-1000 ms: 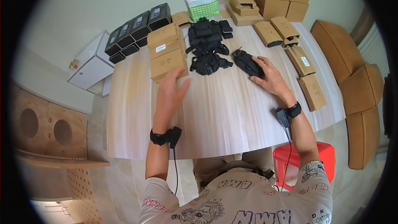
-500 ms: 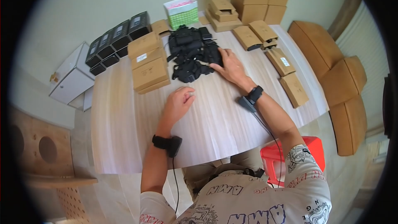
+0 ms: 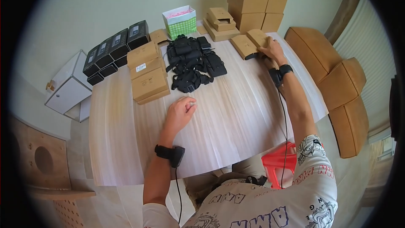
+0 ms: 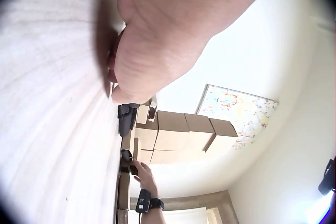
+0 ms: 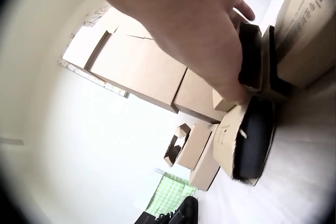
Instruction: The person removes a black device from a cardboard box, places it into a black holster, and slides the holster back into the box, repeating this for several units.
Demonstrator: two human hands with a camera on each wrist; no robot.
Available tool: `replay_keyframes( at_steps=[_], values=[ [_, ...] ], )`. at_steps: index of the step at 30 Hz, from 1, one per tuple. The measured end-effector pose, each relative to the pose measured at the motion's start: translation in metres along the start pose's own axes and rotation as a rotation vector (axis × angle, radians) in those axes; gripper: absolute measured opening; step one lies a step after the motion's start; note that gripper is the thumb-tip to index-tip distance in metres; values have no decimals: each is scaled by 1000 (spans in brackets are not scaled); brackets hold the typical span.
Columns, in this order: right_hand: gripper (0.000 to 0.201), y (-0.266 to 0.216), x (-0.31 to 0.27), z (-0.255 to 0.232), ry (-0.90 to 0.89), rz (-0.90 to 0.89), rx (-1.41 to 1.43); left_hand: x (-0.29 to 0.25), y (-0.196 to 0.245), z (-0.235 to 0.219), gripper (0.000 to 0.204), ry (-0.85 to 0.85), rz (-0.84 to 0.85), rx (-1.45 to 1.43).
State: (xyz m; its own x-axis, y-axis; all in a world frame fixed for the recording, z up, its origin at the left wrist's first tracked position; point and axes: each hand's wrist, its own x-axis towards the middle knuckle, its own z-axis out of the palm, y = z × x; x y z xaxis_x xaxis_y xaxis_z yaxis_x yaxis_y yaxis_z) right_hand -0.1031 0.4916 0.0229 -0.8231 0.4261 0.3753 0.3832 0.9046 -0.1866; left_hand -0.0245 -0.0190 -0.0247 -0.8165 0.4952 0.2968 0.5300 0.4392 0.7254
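My right hand is at the far right of the table, thumb and fingers about the open end of a brown cardboard box. In the right wrist view the flaps of that box stand open between thumb and fingers. Right beside it lies another cardboard box, with something black in its open end. My left hand rests near the middle of the table, fingers loosely curled, holding nothing. Ahead of it lies a pile of black straps and buckles, with a black pouch at its right side.
Brown boxes stand in a row left of the black gear, with black boxes farther left. A green checked bag and large cartons are at the back. A red stool stands under the near edge.
My right hand slid the black pouch left to the pile of straps, let go of it and moved right to the cardboard box. My left hand drew back toward me and its fingers curled.
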Motion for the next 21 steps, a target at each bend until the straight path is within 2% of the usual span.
replay_keyframes(
  at_steps=[1,2,5,6,7,8,9,10,11,12,14,15,16,17,18,20,21],
  values=[
    [89,2,2,1,-88,18,67,0,-2,1,18,11,16,-5],
    [89,5,3,3,-88,19,68,1,-4,2,18,20,34,-11],
    [85,3,-20,-5,7,44,172,1,-7,5,20,37,58,-2],
    [87,-5,-33,-15,26,-36,253,1,-8,5,20,39,53,-1],
    [88,-15,-49,-25,40,-118,337,1,-9,5,30,26,31,-1],
    [88,-29,-68,-36,32,-127,342,1,-10,4,40,16,8,-1],
    [88,-45,-90,-49,-48,-273,473,2,-5,4,40,22,-3,4],
    [89,-61,-114,-59,-130,-414,604,2,8,3,56,111,67,36],
    [88,-78,-135,-67,-219,-510,596,2,19,1,72,196,139,71],
    [87,-95,-153,-73,-304,-607,585,1,26,0,72,195,134,79],
    [84,-128,-181,-83,-490,-847,646,-1,39,-4,93,150,287,171],
    [84,-138,-191,-79,-492,-851,657,-4,47,-5,95,36,241,141],
    [72,-145,-200,-73,-428,-889,751,-7,44,-1,95,35,233,150],
    [61,-150,-204,-68,-363,-926,844,-10,36,5,95,-51,250,210],
    [61,-150,-203,-63,-367,-932,856,-11,35,7,95,-137,265,269],
    [39,-139,-202,-50,-578,-372,978,-13,30,9,95,-145,242,275],
    [26,-135,-199,-41,-463,-446,857,-14,32,8,95,-151,221,272]
  ],
)
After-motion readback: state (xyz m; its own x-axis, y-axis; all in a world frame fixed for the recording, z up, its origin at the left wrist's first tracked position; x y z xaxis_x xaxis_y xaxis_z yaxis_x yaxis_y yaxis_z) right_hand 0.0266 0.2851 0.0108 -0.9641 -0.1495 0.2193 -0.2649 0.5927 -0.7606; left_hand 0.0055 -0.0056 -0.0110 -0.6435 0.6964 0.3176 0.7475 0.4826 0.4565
